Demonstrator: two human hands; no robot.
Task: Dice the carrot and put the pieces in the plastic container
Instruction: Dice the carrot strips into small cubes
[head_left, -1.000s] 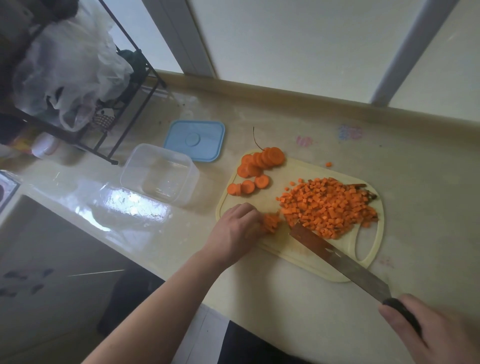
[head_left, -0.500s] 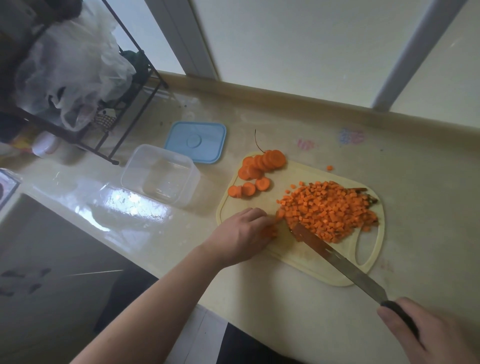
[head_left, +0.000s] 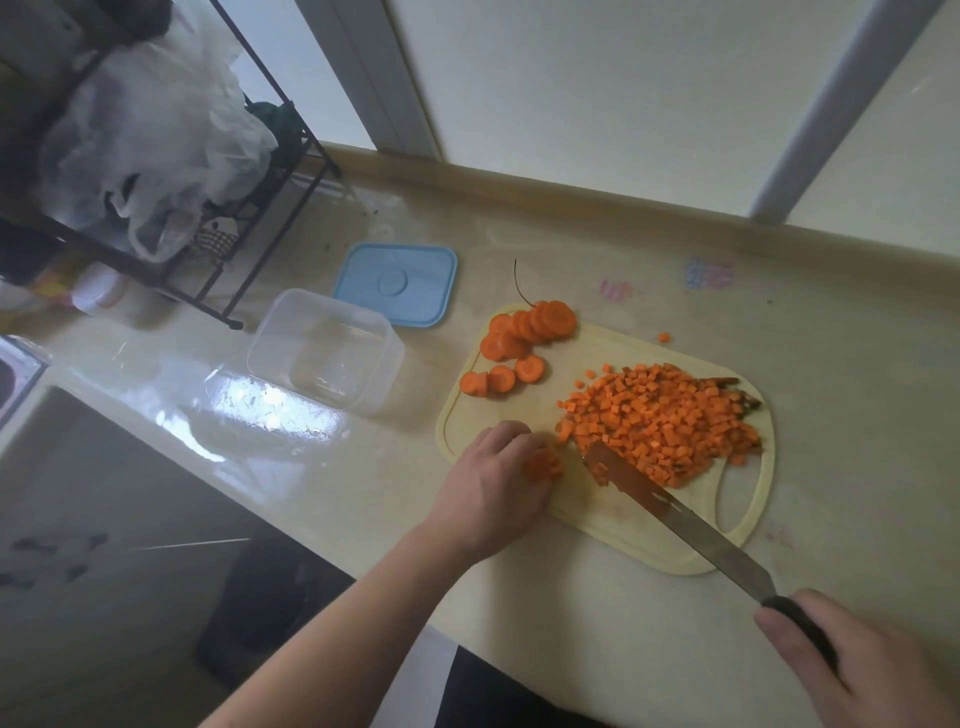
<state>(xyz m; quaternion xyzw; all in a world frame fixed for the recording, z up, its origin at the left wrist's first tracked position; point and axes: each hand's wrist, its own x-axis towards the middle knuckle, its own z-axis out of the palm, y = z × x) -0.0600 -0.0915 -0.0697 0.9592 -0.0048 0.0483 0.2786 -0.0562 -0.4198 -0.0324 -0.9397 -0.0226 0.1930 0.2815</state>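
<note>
A pale yellow cutting board (head_left: 587, 514) lies on the counter. A heap of diced carrot (head_left: 665, 421) covers its right half, and several round carrot slices (head_left: 524, 338) sit at its far left corner. My left hand (head_left: 493, 483) rests on the board's near left part and pinches a small stack of cut carrot (head_left: 543, 462) under its fingertips. My right hand (head_left: 862, 665) grips the black handle of a long knife (head_left: 670, 509), whose tip lies against the near edge of the heap. The clear plastic container (head_left: 322, 348) stands left of the board with no carrot in it.
A blue lid (head_left: 397, 283) lies behind the container. A black wire rack (head_left: 249, 218) with plastic bags stands at the far left. One carrot cube (head_left: 663, 338) lies beside the board's far edge. The counter's front edge runs below my left forearm.
The knife tip has swung from beside my left hand to the edge of the diced heap. My left hand has closed in over the small cut carrot stack.
</note>
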